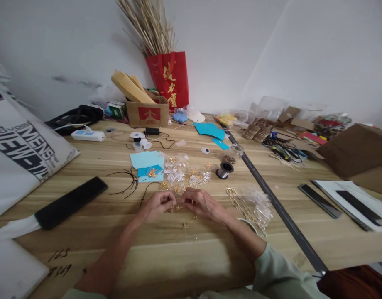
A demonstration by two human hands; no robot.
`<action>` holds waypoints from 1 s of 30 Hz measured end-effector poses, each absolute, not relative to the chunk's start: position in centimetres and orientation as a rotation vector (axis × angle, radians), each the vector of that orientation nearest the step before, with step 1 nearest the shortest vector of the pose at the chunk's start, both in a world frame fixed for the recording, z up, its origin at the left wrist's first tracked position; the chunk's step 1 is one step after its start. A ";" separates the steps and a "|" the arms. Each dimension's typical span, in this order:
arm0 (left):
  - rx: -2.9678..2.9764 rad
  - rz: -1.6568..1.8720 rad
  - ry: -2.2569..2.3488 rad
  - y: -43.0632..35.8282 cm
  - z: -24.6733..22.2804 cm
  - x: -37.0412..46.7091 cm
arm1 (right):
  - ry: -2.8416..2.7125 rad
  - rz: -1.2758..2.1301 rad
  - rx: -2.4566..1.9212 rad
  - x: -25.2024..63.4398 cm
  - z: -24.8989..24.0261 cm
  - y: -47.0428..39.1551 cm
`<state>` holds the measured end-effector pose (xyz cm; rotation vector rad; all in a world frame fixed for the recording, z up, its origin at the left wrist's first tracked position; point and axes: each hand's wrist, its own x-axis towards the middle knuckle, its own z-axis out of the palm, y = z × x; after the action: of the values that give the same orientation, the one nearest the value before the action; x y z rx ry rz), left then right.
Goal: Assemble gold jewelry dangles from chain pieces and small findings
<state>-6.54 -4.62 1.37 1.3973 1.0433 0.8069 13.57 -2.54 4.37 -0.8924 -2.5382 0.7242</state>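
Observation:
My left hand and my right hand are close together low over the wooden table, fingertips pinched. A thin gold chain with small gold pieces shows between them, and both hands seem to hold it. Its exact parts are too small to make out. Below my right hand lies another length of gold chain with beads. Just beyond my fingers sit small clear bags of silver and gold findings. A few gold pieces rest on blue cards.
A spool of wire stands right of the bags. Farther right lie gold chains beside clear plastic bags. Black cords and a long dark case are at left. A dark strip crosses the table.

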 end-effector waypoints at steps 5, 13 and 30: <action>1.524 0.775 1.085 -4.4 0.7 -7.0 | -2.511 0.776 -0.922 13.4 3.9 -2.7; 1.684 0.755 1.156 -4.0 0.1 -7.4 | -2.454 0.837 -0.969 13.3 3.7 -2.9; 1.410 0.927 1.035 -3.8 0.5 -7.2 | -2.370 0.944 -1.096 13.1 3.6 -2.8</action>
<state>-7.23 -3.84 0.48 1.4104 1.0346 0.9270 13.08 -2.81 3.55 -1.0963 -2.3698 0.9438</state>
